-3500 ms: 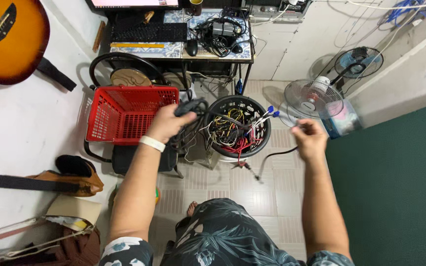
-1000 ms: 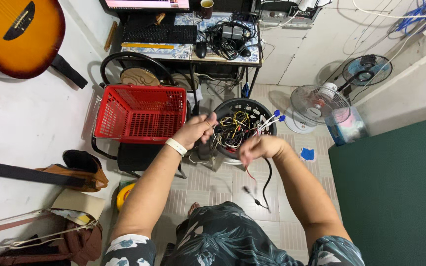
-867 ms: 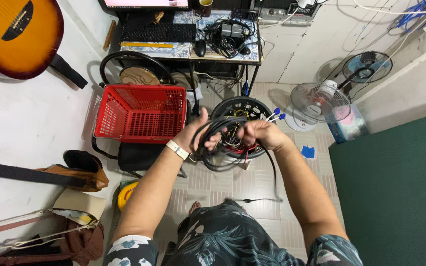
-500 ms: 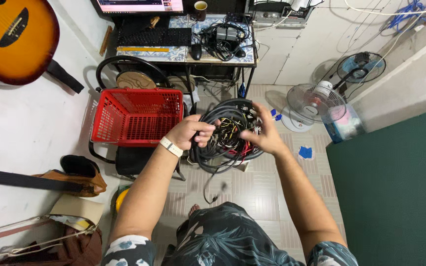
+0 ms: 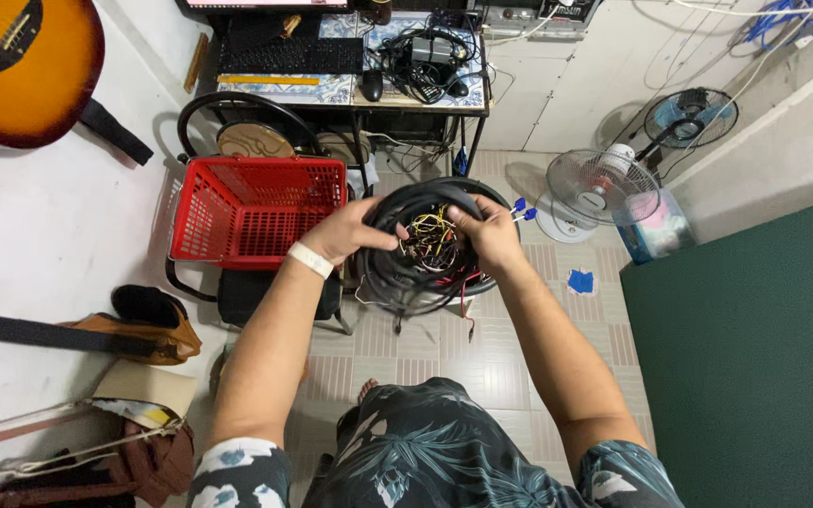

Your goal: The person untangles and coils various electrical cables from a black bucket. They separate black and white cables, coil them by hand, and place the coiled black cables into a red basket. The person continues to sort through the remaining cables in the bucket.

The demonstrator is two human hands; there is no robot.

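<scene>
A thick black cable (image 5: 397, 273) is wound into a round coil that I hold up in front of me. My left hand (image 5: 348, 230) grips the coil's left side, a white band on the wrist. On the coil's upper right, my right hand (image 5: 486, 230) is closed around the loops. Behind the coil, a black round basket (image 5: 505, 202) holds a tangle of yellow, red and white wires (image 5: 430, 235). A red plastic basket (image 5: 251, 216) sits on a chair just left of my left hand.
A desk (image 5: 350, 89) with a keyboard, mouse and cable pile stands at the back. Two small fans (image 5: 599, 183) are on the tiled floor at right, beside a green mat (image 5: 755, 348). A guitar (image 5: 21, 66) leans at upper left; bags lie at lower left.
The loose cable end that trailed on the floor has been wound up into the coil. My right hand came in from the right and closed on the loops.
</scene>
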